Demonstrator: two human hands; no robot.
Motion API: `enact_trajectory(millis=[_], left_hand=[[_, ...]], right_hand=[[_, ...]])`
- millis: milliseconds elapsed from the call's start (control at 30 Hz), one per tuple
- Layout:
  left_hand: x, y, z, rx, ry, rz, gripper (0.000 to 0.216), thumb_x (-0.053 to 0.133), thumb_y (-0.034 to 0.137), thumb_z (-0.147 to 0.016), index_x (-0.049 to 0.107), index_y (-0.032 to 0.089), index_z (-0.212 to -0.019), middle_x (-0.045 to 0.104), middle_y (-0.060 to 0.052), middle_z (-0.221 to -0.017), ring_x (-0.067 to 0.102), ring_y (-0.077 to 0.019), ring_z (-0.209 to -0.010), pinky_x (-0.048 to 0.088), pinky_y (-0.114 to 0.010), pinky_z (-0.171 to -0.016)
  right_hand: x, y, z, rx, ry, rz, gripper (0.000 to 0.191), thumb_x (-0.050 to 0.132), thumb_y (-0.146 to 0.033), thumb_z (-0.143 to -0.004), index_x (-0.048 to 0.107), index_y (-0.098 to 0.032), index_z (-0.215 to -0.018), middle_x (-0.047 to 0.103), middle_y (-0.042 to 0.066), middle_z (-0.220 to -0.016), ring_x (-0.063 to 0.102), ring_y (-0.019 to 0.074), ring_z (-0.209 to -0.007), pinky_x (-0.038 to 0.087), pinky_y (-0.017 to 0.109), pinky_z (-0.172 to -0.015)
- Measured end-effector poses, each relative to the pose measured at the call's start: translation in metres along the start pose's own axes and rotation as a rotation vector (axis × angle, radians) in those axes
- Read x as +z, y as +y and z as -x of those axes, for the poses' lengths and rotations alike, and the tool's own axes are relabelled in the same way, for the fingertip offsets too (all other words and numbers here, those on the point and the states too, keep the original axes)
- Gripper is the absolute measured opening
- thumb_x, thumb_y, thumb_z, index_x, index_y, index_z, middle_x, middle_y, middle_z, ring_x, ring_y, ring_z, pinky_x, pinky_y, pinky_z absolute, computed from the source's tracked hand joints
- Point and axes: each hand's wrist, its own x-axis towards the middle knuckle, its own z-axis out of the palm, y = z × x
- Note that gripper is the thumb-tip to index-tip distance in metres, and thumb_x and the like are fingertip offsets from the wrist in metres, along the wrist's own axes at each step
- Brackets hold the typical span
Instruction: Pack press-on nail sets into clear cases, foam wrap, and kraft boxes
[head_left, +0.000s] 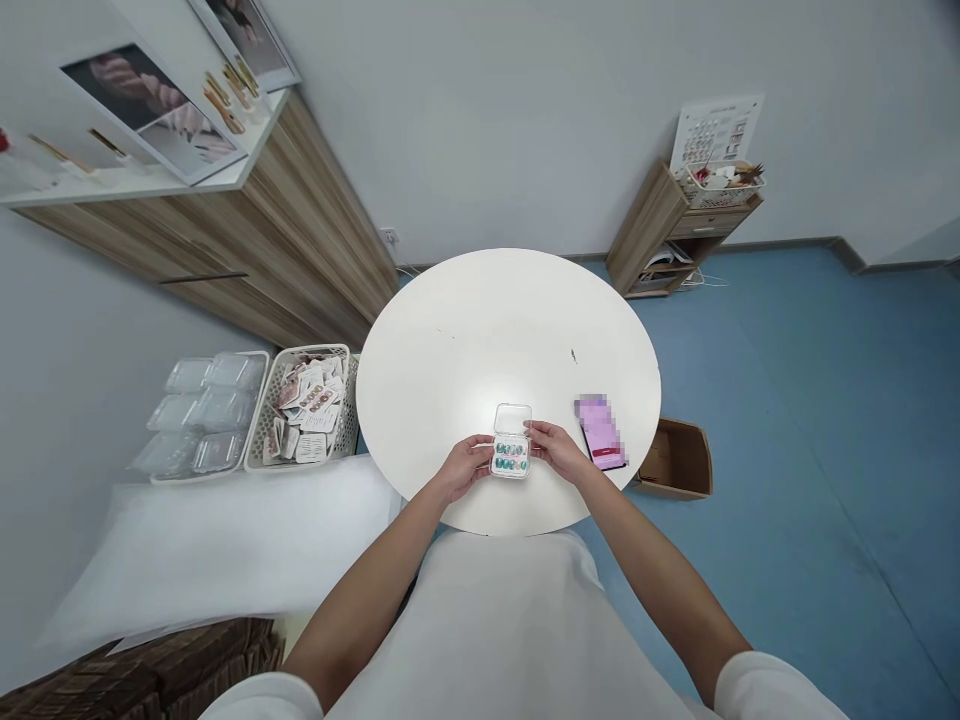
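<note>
A small clear plastic case (511, 473) with its lid (513, 418) raised is held over the near part of the round white table (480, 300). Inside lie two rows of green and pale press-on nails (511, 457). My left hand (465, 468) grips the case's left side between thumb and fingers. On the opposite side, my right hand (556, 449) has its fingers closed at the case's right edge, near the lid's hinge. A phone (601, 432) with a lit purple screen lies on the table, to the right of my right hand.
Left of the table stand a basket of printed cards (350, 400) and a basket of clear plastic boxes (259, 395). A cardboard box (686, 490) sits on the floor at right. Wooden cabinets (300, 220) and a small stand (645, 230) line the wall.
</note>
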Motion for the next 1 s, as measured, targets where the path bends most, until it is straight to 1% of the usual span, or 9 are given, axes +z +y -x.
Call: enact_trajectory(millis=[100, 200, 367, 567, 667, 800, 867, 933, 1000], left_hand=[[0.007, 0.004, 0.008, 0.008, -0.02, 0.015, 0.029, 0.068, 0.023, -0.067, 0.055, 0.016, -0.092, 0.065, -0.008, -0.089, 0.062, -0.0147, -0.077, 0.049, -0.028, -0.069], [0.015, 0.007, 0.014, 0.034, -0.039, 0.037, 0.03, 0.067, 0.024, -0.068, 0.054, 0.016, -0.094, 0.064, -0.009, -0.094, 0.062, -0.0146, -0.078, 0.049, -0.027, -0.07], [0.026, 0.005, 0.02, 0.093, -0.031, 0.08, 0.032, 0.067, 0.024, -0.069, 0.054, 0.016, -0.098, 0.064, -0.009, -0.095, 0.062, -0.0136, -0.079, 0.05, -0.027, -0.071], [0.035, -0.006, 0.015, 0.14, 0.076, 0.116, 0.032, 0.065, 0.024, -0.07, 0.054, 0.018, -0.099, 0.064, -0.007, -0.095, 0.061, -0.0129, -0.081, 0.049, -0.028, -0.074], [0.038, -0.01, 0.012, 0.157, 0.078, 0.158, 0.03, 0.062, 0.026, -0.073, 0.055, 0.018, -0.1, 0.064, -0.007, -0.094, 0.061, -0.0129, -0.081, 0.049, -0.028, -0.075], [0.042, -0.012, 0.013, 0.184, 0.053, 0.212, 0.031, 0.051, 0.038, -0.079, 0.056, 0.017, -0.101, 0.064, -0.01, -0.094, 0.061, -0.0153, -0.083, 0.05, -0.03, -0.075], [0.045, -0.011, 0.015, 0.197, 0.043, 0.198, 0.032, 0.053, 0.038, -0.078, 0.057, 0.017, -0.102, 0.063, -0.009, -0.099, 0.061, -0.0153, -0.085, 0.049, -0.031, -0.078], [0.049, -0.011, 0.018, 0.203, 0.039, 0.157, 0.033, 0.06, 0.033, -0.074, 0.056, 0.018, -0.103, 0.062, -0.009, -0.102, 0.06, -0.0148, -0.086, 0.047, -0.031, -0.081], [0.051, -0.011, 0.02, 0.196, 0.052, 0.115, 0.039, 0.066, 0.028, -0.07, 0.055, 0.018, -0.105, 0.063, -0.008, -0.099, 0.06, -0.0145, -0.085, 0.047, -0.032, -0.081]], right_hand=[[0.0, -0.016, 0.001, -0.022, -0.019, 0.062, 0.041, 0.063, -0.037, -0.068, 0.056, -0.019, -0.104, 0.063, 0.005, -0.092, 0.058, 0.0116, -0.076, 0.047, 0.027, -0.071], [0.002, -0.029, 0.005, -0.08, -0.033, 0.093, 0.042, 0.061, -0.038, -0.07, 0.053, -0.022, -0.108, 0.061, 0.006, -0.101, 0.058, 0.0129, -0.084, 0.047, 0.028, -0.074], [0.004, -0.04, 0.02, -0.117, -0.109, 0.062, 0.034, 0.057, -0.039, -0.074, 0.054, -0.025, -0.105, 0.056, 0.007, -0.114, 0.057, 0.0156, -0.093, 0.048, 0.031, -0.074], [-0.003, -0.041, 0.029, -0.085, -0.189, 0.03, 0.032, 0.057, -0.037, -0.075, 0.056, -0.025, -0.104, 0.056, 0.006, -0.111, 0.055, 0.0176, -0.098, 0.049, 0.034, -0.075], [-0.009, -0.039, 0.03, -0.074, -0.188, 0.056, 0.033, 0.058, -0.032, -0.074, 0.057, -0.025, -0.106, 0.056, 0.005, -0.113, 0.054, 0.0172, -0.099, 0.048, 0.034, -0.08], [-0.015, -0.036, 0.032, -0.111, -0.194, 0.027, 0.033, 0.058, -0.027, -0.072, 0.058, -0.026, -0.105, 0.052, 0.004, -0.119, 0.052, 0.0172, -0.104, 0.045, 0.034, -0.085], [-0.016, -0.035, 0.033, -0.131, -0.182, 0.038, 0.034, 0.058, -0.026, -0.072, 0.057, -0.027, -0.106, 0.048, 0.003, -0.124, 0.051, 0.0171, -0.106, 0.045, 0.033, -0.086], [-0.016, -0.034, 0.036, -0.144, -0.161, 0.086, 0.035, 0.057, -0.026, -0.073, 0.055, -0.028, -0.108, 0.045, 0.003, -0.128, 0.05, 0.0168, -0.108, 0.045, 0.032, -0.086], [-0.016, -0.033, 0.038, -0.152, -0.143, 0.124, 0.038, 0.055, -0.027, -0.074, 0.052, -0.029, -0.112, 0.044, 0.003, -0.129, 0.049, 0.0165, -0.109, 0.045, 0.031, -0.086]])
